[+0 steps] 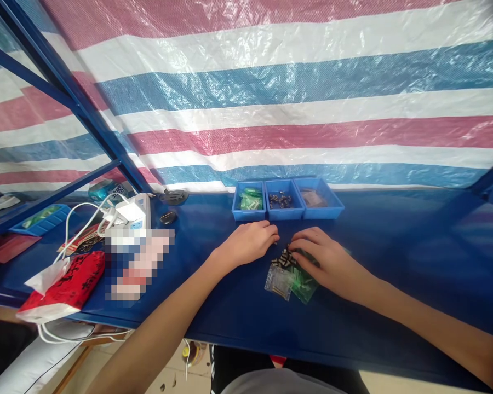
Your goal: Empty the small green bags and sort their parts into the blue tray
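Note:
My left hand (248, 242) rests on the blue table (394, 257), fingers curled, fingertips close to a small heap of dark parts (284, 258). My right hand (328, 262) lies palm down over the same heap and over green pieces (303, 284), fingertips touching the parts. A small clear bag (278, 282) with pale pieces lies just in front of the heap. Whether either hand pinches a part is hidden by the fingers. Behind the hands stand three blue trays: one with green parts (248, 200), one with dark parts (283, 200), one with brownish parts (318, 198).
At the left lie a red tissue pack (66, 287), a white power strip (131, 213) with white cables (76, 221), and another blue tray (41, 218). A striped tarp (271, 98) hangs behind the table. Blue frame bars (66, 82) rise at the left.

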### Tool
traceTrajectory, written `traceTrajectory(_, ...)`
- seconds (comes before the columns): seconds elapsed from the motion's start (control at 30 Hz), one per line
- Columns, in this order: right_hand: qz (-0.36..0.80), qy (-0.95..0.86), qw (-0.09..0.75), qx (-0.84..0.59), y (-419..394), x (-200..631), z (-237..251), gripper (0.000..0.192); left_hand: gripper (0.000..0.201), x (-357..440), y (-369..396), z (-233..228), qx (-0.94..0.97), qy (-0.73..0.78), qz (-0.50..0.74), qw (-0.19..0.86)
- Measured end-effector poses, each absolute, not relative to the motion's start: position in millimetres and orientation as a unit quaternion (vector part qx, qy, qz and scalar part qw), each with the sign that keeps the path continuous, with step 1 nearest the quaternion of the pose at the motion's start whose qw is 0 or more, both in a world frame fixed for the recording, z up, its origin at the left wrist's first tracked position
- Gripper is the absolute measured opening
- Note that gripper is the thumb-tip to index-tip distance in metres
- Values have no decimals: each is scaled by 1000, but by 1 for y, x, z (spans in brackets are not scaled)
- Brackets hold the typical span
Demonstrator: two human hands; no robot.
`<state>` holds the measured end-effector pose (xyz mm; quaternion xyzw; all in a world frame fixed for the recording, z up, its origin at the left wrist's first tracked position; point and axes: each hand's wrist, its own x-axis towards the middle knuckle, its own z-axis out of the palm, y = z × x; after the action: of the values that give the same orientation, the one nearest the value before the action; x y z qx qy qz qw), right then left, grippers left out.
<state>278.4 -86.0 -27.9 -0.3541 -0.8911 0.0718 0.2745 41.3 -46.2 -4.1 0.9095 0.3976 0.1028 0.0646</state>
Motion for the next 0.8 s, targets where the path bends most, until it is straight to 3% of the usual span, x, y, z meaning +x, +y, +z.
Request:
traceTrajectory(0.23, 71, -891, 270, -359, -85, 280, -28, 20, 9, 39, -45, -3, 906, 367, 119, 175)
traceTrajectory(0.5, 66, -886, 288, -358, -87, 278, -26, 19, 15, 46, -46, -8, 879, 374, 205, 212)
traceTrajectory(0.67, 40, -870, 349, -348, -88, 278, -23, 19, 15, 58, -48, -14, 744, 354, 343, 452)
traceTrajectory(0.8, 8, -857, 388, -338, -89, 278, -22, 18, 36, 64, -49, -19, 621, 326, 393, 594)
